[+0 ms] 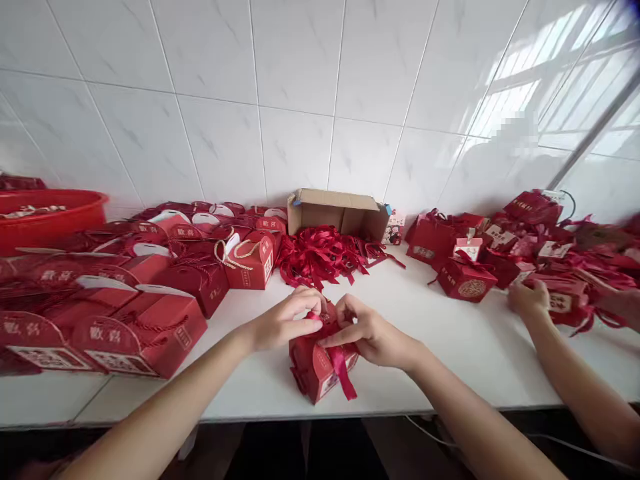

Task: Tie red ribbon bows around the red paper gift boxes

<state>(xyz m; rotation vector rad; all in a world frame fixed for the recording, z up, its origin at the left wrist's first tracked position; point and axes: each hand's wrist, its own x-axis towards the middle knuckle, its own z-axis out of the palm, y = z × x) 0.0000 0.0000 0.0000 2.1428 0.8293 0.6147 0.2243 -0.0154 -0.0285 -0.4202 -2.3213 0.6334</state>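
Observation:
A small red gift box (320, 370) stands on the white table (450, 347) near its front edge, with a red ribbon (345, 377) hanging down its side. My left hand (285, 320) pinches the ribbon at the top of the box. My right hand (367, 333) pinches the ribbon from the other side, fingers closed on it. Both hands meet over the box top.
Many red gift boxes (150, 327) lie stacked at the left, beside a red basin (50, 213). A heap of loose red ribbons (320, 257) lies before an open cardboard box (340, 210). More ribboned boxes (465, 280) sit at the right, where another person's hand (530, 300) works.

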